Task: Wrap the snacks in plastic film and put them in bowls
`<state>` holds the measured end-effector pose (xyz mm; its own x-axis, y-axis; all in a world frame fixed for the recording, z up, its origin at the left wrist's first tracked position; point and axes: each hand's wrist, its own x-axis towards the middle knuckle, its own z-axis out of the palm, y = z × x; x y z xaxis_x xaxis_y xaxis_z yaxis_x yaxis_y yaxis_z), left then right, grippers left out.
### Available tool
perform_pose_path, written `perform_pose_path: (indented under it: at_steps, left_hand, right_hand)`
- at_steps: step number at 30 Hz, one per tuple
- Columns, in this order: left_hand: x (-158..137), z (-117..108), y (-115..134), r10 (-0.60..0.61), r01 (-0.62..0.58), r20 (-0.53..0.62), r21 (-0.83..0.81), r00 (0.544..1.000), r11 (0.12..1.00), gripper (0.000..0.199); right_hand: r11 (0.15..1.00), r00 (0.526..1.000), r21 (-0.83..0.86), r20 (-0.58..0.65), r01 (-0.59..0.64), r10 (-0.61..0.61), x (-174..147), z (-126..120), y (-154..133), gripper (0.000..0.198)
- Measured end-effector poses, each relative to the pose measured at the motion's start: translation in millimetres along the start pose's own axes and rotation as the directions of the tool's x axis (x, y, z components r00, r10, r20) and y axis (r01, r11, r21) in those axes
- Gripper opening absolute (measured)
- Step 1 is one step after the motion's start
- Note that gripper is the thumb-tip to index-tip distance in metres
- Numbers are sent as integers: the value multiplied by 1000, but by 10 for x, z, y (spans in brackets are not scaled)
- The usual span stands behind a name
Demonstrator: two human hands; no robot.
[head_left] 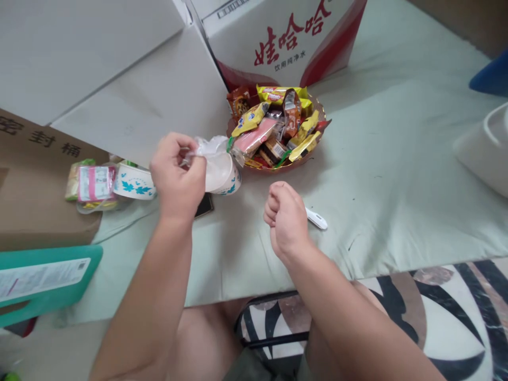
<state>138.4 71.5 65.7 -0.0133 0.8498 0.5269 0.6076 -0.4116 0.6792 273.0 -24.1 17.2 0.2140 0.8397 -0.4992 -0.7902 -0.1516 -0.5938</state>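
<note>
My left hand (177, 174) pinches a piece of crumpled clear plastic (212, 145) between thumb and fingers. The plastic hangs over a white paper bowl (228, 177) with blue leaf prints, partly hidden by this hand. To the left stands another printed paper bowl (135, 182). My right hand (288, 219) is closed above the cloth, fingers curled in; whatever they may hold is hidden. A slim white object (316, 218) shows beside its wrist; whether the hand touches it I cannot tell. Just beyond both hands is a gold-rimmed bowl (293, 165) heaped with wrapped snacks (273, 127).
A white and red carton (286, 47) stands behind the snacks. White boxes (154, 90) and a brown carton (43, 185) rise at the left, near packaged goods (95, 185). A green item (85, 288) lies front left. A white container (486, 151) sits at the right.
</note>
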Motion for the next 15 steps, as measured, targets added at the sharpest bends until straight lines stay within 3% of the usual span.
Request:
perform_pose_path:
  at_steps: [1,3,6,9,12,14,15]
  left_hand:
    - [84,0,-37,18,-20,10,175,1000,984,18]
    - [200,-8,-93,-64,-24,173,461,983,887,16]
    - [279,3,-113,-301,-75,420,678,856,731,26]
    - [334,65,-90,-463,-154,557,737,690,658,37]
    - [410,178,-78,-558,-210,656,723,509,658,40]
    - [469,261,-69,-559,-242,701,694,443,678,43]
    - [501,291,-58,-546,-243,706,686,450,686,45]
  right_hand:
    - [1000,1000,20,-3,3,-3,5,10,-16,19]
    - [999,1000,51,-5,6,-5,8,33,-43,18]
    - [997,1000,80,-8,-8,8,3,52,-71,19]
    - [995,1000,98,-4,-20,21,4,46,-98,18]
    - [994,1000,102,3,-24,24,11,28,-123,18]
    - [994,1000,105,4,-20,20,18,16,-134,19]
    - [994,1000,106,2,-16,16,21,12,-137,19]
